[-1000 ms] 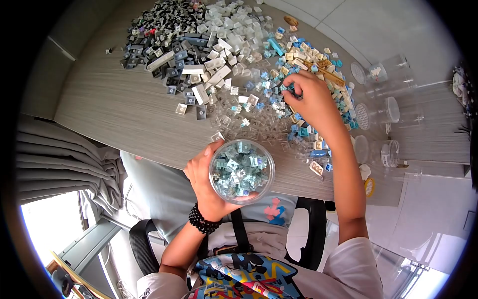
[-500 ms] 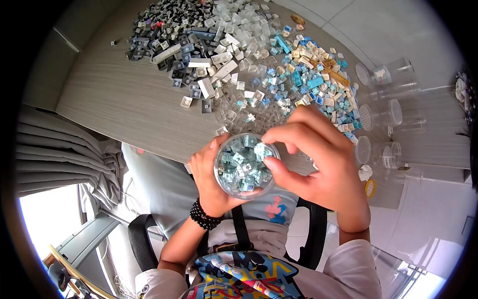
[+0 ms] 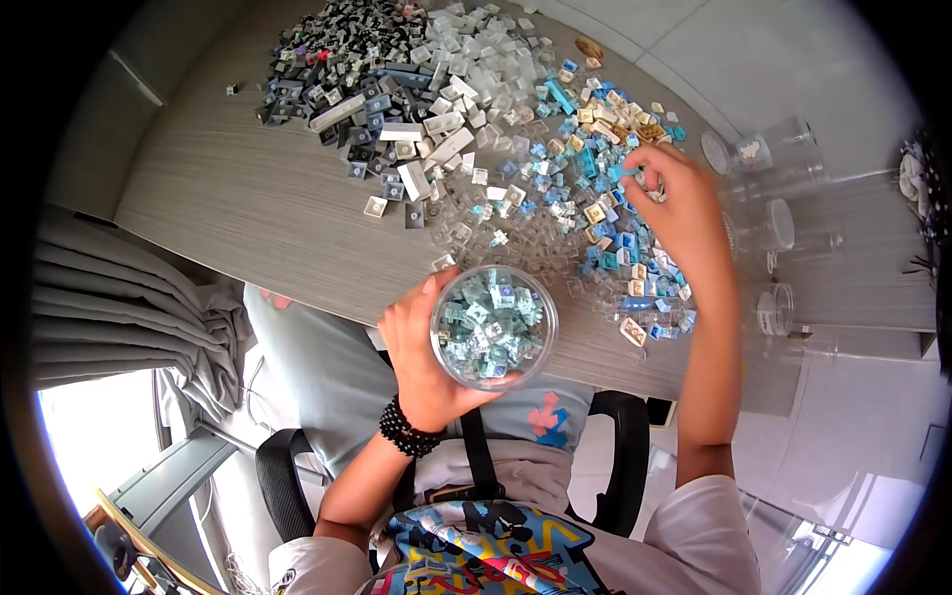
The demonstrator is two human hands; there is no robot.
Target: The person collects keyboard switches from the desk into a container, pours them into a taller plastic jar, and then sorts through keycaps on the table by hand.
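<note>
In my left hand (image 3: 416, 347) is a round clear plastic jar (image 3: 548, 342), fingers wrapped around its side and its mouth facing up. Small translucent teal keyboard switches (image 3: 486, 327) fill much of it. My right hand (image 3: 684, 203) reaches over the blue and cream keycaps (image 3: 595, 213) at the right of the table. Its thumb and forefinger close on a turquoise keycap (image 3: 620, 172) at the pile's edge; the other fingers are curled. Nearer the jar lie loose clear switches (image 3: 506, 238).
Black and grey keycaps (image 3: 347, 59) and translucent white keycaps (image 3: 486, 50) are heaped at the back of the wooden table (image 3: 218, 188). Several clear jars (image 3: 778, 223) stand or lie along the right side. A chair armrest (image 3: 625, 456) is below the table's front edge.
My right hand has left the jar's mouth and moved up and right to the blue and cream keycaps. My left hand still holds the jar in nearly the same place.
</note>
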